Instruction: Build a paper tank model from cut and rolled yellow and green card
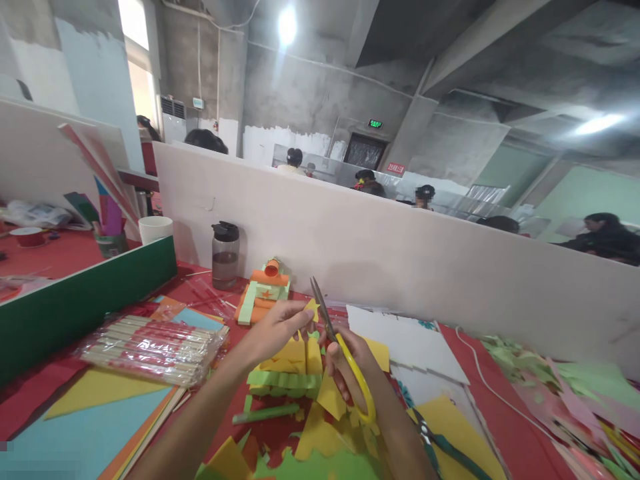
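Between the fingertips of my left hand is a small yellow paper piece with pointed edges. My right hand grips yellow-handled scissors; their blades point up and away, close beside the paper piece. Below both hands lies a yellow and green paper model with scalloped green strips along its side. A rolled green paper tube rests in front of it. Yellow paper scraps are scattered under my right wrist. Further back stands an orange and light green paper model with an orange star on it.
Plastic-wrapped sticks and coloured paper sheets lie on the left. A water bottle stands by the white partition. White boards, dark-handled pliers and a white cable are on the right. Several people sit beyond the partition.
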### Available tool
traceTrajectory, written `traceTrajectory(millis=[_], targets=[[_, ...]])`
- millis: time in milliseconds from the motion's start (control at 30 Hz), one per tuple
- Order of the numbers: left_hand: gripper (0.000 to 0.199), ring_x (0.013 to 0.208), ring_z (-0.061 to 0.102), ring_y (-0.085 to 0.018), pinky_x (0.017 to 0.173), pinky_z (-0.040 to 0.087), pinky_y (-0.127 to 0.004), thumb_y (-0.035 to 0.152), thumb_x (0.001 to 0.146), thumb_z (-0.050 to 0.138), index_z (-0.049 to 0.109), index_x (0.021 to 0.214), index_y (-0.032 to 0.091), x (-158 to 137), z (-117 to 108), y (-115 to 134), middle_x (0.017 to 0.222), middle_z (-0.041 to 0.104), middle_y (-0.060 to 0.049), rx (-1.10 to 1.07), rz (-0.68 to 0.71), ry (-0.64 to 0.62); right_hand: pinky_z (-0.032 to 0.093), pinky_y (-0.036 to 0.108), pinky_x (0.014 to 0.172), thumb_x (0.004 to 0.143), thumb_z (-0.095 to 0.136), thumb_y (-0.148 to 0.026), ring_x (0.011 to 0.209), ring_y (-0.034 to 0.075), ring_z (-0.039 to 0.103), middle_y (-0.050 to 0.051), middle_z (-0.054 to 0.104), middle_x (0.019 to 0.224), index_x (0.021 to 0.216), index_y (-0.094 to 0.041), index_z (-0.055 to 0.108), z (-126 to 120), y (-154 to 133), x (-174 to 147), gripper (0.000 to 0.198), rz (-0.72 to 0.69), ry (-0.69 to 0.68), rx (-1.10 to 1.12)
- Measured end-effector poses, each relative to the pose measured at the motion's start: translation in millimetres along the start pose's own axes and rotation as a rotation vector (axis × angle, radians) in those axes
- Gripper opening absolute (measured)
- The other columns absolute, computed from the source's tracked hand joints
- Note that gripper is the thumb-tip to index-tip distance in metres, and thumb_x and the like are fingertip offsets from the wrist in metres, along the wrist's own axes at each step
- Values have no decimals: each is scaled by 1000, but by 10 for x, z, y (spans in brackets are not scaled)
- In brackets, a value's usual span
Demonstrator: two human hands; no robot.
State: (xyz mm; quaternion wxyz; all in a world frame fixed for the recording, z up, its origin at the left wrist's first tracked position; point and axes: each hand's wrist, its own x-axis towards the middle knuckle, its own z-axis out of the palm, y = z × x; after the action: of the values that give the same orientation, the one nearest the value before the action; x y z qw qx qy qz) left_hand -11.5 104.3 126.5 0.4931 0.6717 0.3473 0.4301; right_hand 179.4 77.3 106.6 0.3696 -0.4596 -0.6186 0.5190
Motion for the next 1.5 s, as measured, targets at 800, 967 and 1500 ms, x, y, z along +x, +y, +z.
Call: traceTrajectory(millis=[800,967,1500], targets=[[37,66,50,-14,57,35,-24,49,94,49,68,83,18,-40,40,-41,72,58,1,316,-6,-133,44,23,62,81,74,-38,68,14,51,-1,57,84,103,-23,58,-29,-168,-24,31,-164,188,-107],[38,70,53,-14,61,39,-24,52,92,52,65,80,18,-20,45,-40,75,59,0,254,-18,-83,46,24,65,81,74,-39,72,16,55,3,62,91,103,-23,59,-17,-178,-24,32,-179,160,-88],[35,69,55,-15,64,43,-25,46,93,51,61,77,17,-18,40,9,72,57,0,100,32,-89,35,22,48,84,69,-51,52,10,40,-4,50,72,111,-25,56,-33,-177,-35,40,-133,126,-13]])
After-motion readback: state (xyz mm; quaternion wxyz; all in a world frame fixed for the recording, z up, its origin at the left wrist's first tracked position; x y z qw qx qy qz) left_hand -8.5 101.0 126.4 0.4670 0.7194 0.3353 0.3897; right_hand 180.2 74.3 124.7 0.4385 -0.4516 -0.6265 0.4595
